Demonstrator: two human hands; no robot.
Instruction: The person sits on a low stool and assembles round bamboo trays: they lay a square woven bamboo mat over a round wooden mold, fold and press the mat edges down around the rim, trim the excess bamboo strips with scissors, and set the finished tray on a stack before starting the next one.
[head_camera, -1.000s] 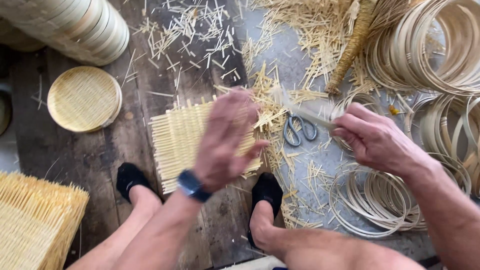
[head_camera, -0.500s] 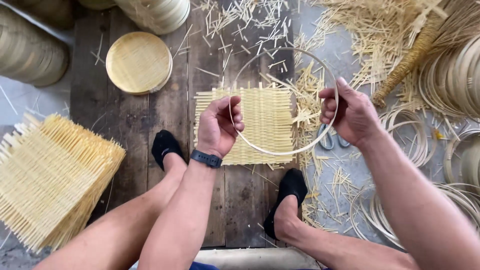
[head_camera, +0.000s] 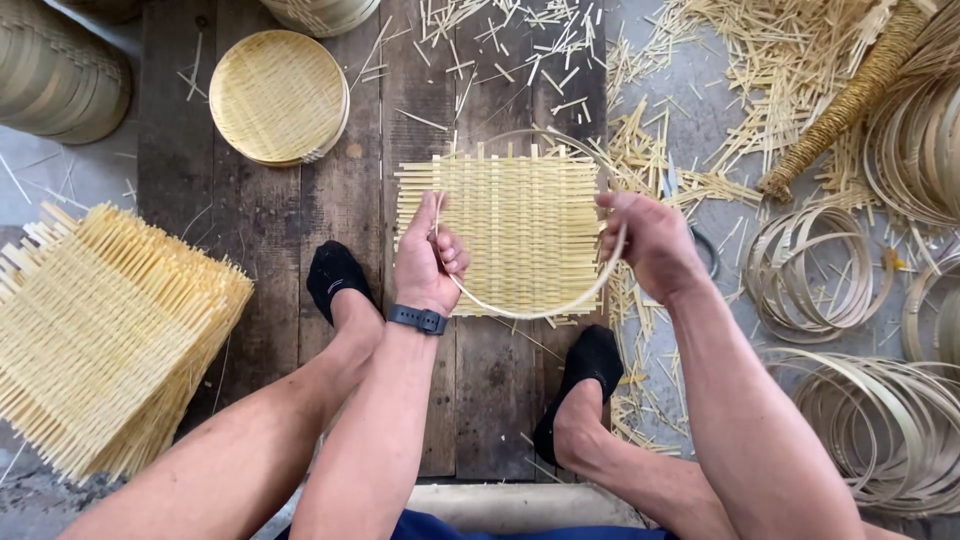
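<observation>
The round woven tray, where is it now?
In the head view, the round woven tray lies at upper left on the dark wooden boards, beyond the left hand and up-left of the square woven mat.

Under you runs a floor of dark, weathered wooden planks (head_camera: 260, 240), giving way to grey concrete (head_camera: 650, 50) on your right. A square woven bamboo mat (head_camera: 520, 215) lies flat on the planks between your feet, which rest there in black socks (head_camera: 335, 275). Beyond it, to the left, sits a round woven tray (head_camera: 278, 95). At your far left a tall stack of woven mats (head_camera: 100, 330) stands at the planks' edge. Loose bamboo offcuts (head_camera: 500, 40) litter the boards and the concrete, where coils of thin bamboo hoops (head_camera: 815, 265) lie in heaps.
</observation>
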